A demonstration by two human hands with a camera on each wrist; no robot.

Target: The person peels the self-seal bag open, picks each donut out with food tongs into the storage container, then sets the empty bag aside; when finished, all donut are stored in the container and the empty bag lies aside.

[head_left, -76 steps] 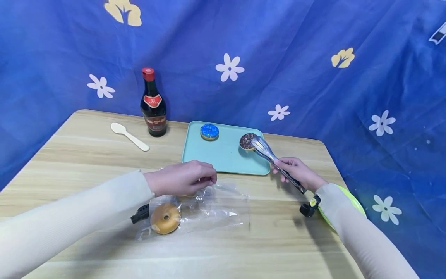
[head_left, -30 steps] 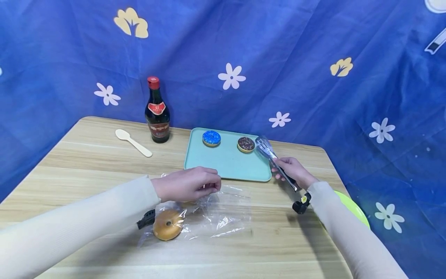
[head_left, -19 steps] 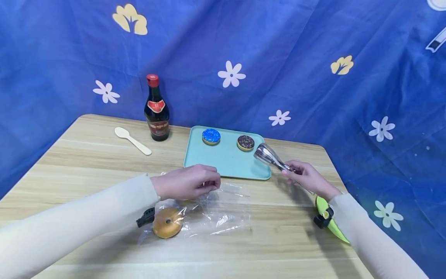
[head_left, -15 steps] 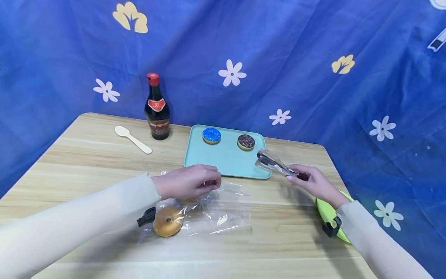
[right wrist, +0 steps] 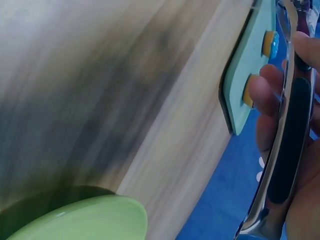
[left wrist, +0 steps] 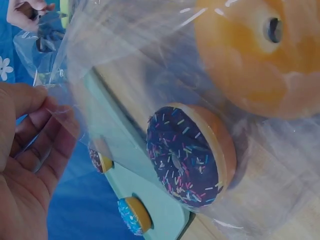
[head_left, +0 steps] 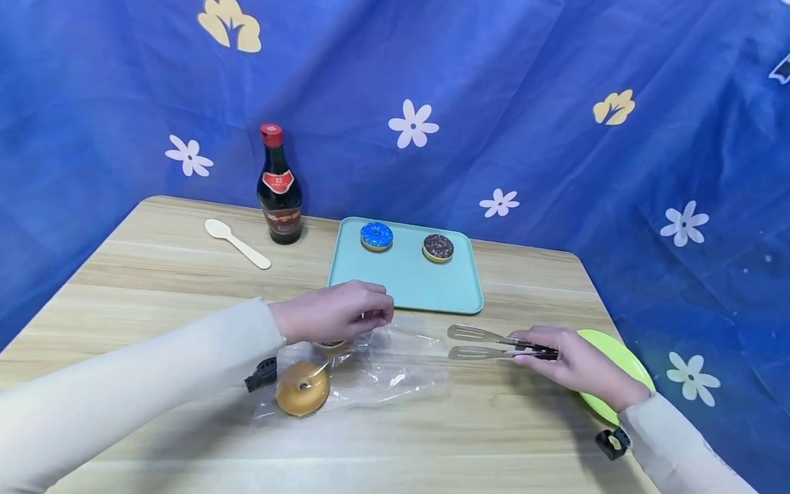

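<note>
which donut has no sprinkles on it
The plain golden donut in the clear bag. It has a bare, smooth top, while the other bagged donut, the blue donut and the dark donut on the tray are sprinkled.

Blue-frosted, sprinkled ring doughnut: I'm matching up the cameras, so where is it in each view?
Head: blue-frosted ring doughnut, just left of centre.
Left wrist: doughnut, bottom, left of centre.
Right wrist: doughnut, upper right, edge-on.
Shared landmark: rectangular turquoise tray beneath it.
</note>
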